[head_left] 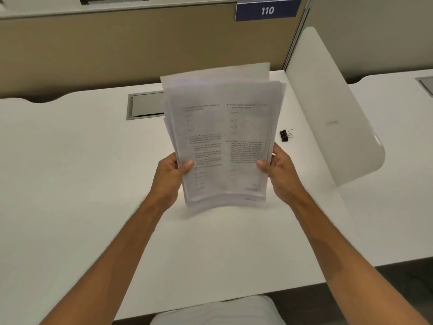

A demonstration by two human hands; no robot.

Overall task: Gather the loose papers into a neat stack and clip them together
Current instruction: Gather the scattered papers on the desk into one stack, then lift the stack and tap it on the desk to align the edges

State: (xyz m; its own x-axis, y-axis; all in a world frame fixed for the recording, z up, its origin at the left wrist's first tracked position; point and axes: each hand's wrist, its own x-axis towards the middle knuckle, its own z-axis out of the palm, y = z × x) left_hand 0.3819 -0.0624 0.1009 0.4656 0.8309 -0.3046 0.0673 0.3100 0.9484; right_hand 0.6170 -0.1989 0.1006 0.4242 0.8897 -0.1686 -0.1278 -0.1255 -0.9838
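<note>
Wide white desk [82, 184], smooth and matte, with a tan partition [117, 48] behind it and a curved, frosted divider [332, 109] standing at its right edge. Both bare forearms reach in from the bottom corners and meet over the middle. There, the papers [222, 141] stand upright, bottom edge bowed and down at the desktop, printed in two columns, blurred, the sheets fanned unevenly at the top and left. The left hand [167, 178] grips the left edge, thumb flat across the front page; the right hand [280, 171] clamps the right edge the same way. A grey metal hatch [143, 106] sits recessed behind the sheets. Small black binder clip [285, 135], wire handles folded, lies on the desk just right of the papers, apart from them.
</note>
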